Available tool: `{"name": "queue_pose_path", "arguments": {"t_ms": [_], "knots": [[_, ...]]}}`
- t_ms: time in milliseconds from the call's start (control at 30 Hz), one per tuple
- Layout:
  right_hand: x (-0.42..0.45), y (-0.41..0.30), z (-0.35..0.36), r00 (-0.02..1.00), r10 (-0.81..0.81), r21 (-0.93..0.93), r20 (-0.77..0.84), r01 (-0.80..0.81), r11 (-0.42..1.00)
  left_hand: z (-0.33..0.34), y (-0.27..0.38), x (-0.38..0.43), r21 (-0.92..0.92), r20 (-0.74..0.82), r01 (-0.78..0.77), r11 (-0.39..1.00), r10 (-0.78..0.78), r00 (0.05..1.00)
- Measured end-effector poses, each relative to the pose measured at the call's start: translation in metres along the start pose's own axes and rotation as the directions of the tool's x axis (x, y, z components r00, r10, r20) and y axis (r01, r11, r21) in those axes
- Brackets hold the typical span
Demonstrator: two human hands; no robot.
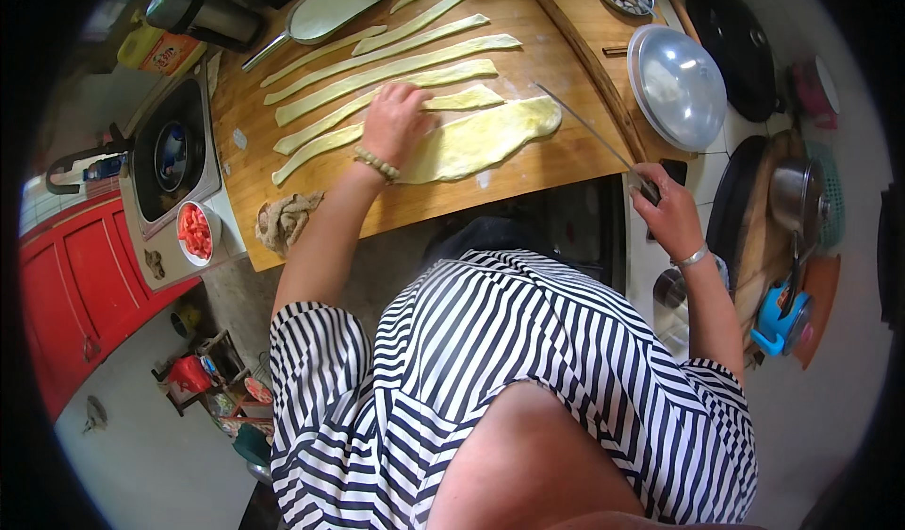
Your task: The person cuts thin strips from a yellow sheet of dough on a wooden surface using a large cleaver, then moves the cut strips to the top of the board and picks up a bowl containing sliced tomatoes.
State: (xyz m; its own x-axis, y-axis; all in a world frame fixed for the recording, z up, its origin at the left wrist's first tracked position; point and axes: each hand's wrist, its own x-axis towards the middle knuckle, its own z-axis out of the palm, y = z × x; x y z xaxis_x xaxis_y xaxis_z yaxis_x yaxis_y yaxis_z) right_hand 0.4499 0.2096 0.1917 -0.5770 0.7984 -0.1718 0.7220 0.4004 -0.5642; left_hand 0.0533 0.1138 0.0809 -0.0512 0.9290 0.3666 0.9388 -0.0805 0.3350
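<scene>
A flat, oily-looking sheet of dough lies near the front edge of a wooden board. My left hand is over the sheet's left part and the nearest strip of dough; its fingertips are mostly hidden. Several cut strips of dough lie roughly side by side beyond it. My right hand grips the handle of a knife. The thin blade slants up and left, its tip just past the right end of the sheet.
A long wooden rolling pin lies right of the dough. Beyond it stands a bowl with a clear dome cover. A metal scoop of flour sits far left. A crumpled cloth rests at the front-left corner, near a sink and a white bowl of red pieces.
</scene>
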Motion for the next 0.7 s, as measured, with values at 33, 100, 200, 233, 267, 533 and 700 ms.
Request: {"name": "queue_pose_path", "arguments": {"t_ms": [33,100,200,233,267,533,700], "knots": [[0.0,0.0,0.0,1.0,0.002,-0.002,0.002,-0.002,1.0,0.004,0.011,0.007,-0.03,0.03,-0.003,1.0,0.004,1.0],[0.001,-0.001,-0.001,1.0,0.007,-0.011,0.005,-0.007,1.0,0.017,0.019,0.018,-0.017,0.066,-0.037,0.999,0.038,0.997],[-0.002,-0.002,-0.002,1.0,-0.015,0.016,-0.01,0.015,1.0,0.027,0.022,0.029,0.015,0.126,-0.055,0.998,0.053,0.991],[-0.002,-0.001,-0.002,1.0,-0.018,0.01,-0.013,0.018,1.0,0.029,0.02,0.031,0.021,0.115,-0.043,0.999,0.041,0.992],[-0.001,-0.001,-0.004,1.0,-0.021,0.004,-0.016,0.021,1.0,0.03,0.018,0.034,0.028,0.105,-0.03,0.999,0.027,0.994],[0.001,0.011,-0.006,0.999,-0.031,0.003,-0.039,0.031,1.0,0.03,0.053,0.026,-0.117,0.021,-0.028,0.993,0.03,0.999],[0.016,0.003,-0.009,1.0,-0.014,0.009,0.02,0.013,1.0,0.058,0.095,0.044,-0.047,0.095,-0.055,0.997,0.059,0.994]]}}
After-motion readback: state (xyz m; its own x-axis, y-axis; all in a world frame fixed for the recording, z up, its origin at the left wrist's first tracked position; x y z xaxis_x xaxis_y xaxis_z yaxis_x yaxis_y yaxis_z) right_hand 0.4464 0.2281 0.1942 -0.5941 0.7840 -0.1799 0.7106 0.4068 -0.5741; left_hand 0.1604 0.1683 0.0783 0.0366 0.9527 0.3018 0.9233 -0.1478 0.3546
